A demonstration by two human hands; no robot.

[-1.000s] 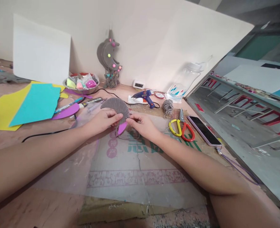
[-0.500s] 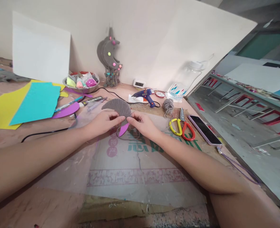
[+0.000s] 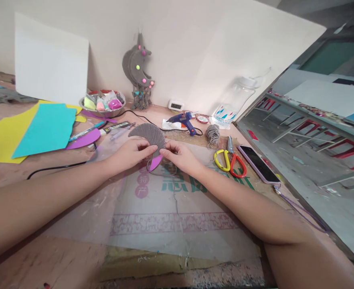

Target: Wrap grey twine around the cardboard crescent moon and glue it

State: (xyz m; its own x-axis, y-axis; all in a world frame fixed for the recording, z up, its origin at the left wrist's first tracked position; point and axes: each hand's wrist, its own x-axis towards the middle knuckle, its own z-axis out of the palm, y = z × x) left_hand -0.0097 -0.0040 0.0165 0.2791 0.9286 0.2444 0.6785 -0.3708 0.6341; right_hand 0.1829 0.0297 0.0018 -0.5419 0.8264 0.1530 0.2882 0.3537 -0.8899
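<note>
A crescent moon shape [image 3: 149, 135] wound in grey yarn, its lower tip still bare purple, is held just above the table. My left hand [image 3: 131, 152] pinches its lower part from the left. My right hand [image 3: 179, 155] pinches the same spot from the right, fingertips pressed against the yarn edge. A loose grey strand loops down onto the plastic sheet [image 3: 164, 208] under my hands. A finished grey moon ornament [image 3: 138, 68] with coloured dots leans on the wall behind.
Yellow and teal foam sheets [image 3: 41, 130] lie at the left, a metal bowl [image 3: 103, 105] of coloured bits behind them. A blue glue gun [image 3: 183, 120], a yarn ball [image 3: 213, 133], scissors [image 3: 229, 160] and a phone [image 3: 257, 163] lie to the right, near the table's edge.
Both hands and the crescent have stayed almost in place; the crescent tilted slightly and the fingertips closed a little nearer together on its lower edge.
</note>
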